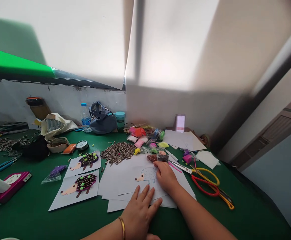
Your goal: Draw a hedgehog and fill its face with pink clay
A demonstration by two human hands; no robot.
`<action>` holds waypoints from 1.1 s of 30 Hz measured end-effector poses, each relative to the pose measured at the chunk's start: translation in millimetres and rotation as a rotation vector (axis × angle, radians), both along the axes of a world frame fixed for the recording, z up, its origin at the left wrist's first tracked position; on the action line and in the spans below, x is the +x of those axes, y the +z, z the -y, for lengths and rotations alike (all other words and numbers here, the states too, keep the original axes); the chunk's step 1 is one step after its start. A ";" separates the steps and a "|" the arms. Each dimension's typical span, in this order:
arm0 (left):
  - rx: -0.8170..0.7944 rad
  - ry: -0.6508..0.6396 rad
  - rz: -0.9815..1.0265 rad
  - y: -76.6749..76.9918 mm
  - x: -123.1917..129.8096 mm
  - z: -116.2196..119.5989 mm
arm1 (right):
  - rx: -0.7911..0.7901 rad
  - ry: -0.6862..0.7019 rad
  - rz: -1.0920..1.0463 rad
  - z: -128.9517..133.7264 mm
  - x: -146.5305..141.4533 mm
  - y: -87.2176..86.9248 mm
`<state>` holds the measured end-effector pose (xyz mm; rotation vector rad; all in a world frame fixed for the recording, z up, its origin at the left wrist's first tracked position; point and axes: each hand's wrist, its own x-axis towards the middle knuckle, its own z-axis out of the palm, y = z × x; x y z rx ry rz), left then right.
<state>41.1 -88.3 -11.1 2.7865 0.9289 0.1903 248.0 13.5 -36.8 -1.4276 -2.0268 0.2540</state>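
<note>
My left hand [138,210], with a gold bangle at the wrist, lies flat on the white paper [113,180], fingers spread. A hedgehog outline drawing [149,175] in blue is on this sheet, with a peach face, dark eye and nose. Over the drawing's right end rests my right hand [167,176], fingers curled together; whatever they hold is hidden. Just beyond its fingertips are brown modelling clay [152,158] and a dark packet [162,157]. To the left lie two finished-looking hedgehog cards [84,161] [80,186] with seed spines and green dots.
A heap of striped sunflower seeds [119,152] lies behind the paper, beside colourful clay packets [140,133]. Scissors with yellow and red handles [205,180] sit at right. A magenta device [10,188] is at far left. Bottle [85,118], bag [102,120] and jar [120,121] stand behind.
</note>
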 end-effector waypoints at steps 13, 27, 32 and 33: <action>0.016 0.449 0.146 27.1 -13.2 -62.6 | -0.016 0.021 -0.021 -3.1 3.2 -0.5; -0.170 0.520 0.201 7.9 -29.2 -91.3 | -0.088 0.033 0.002 -2.4 2.5 6.0; -0.148 0.528 0.196 8.2 -28.8 -90.7 | -0.101 0.039 0.017 -1.2 2.2 8.7; -0.152 0.529 0.202 8.5 -29.1 -90.6 | -0.103 0.040 0.018 -1.2 2.3 8.8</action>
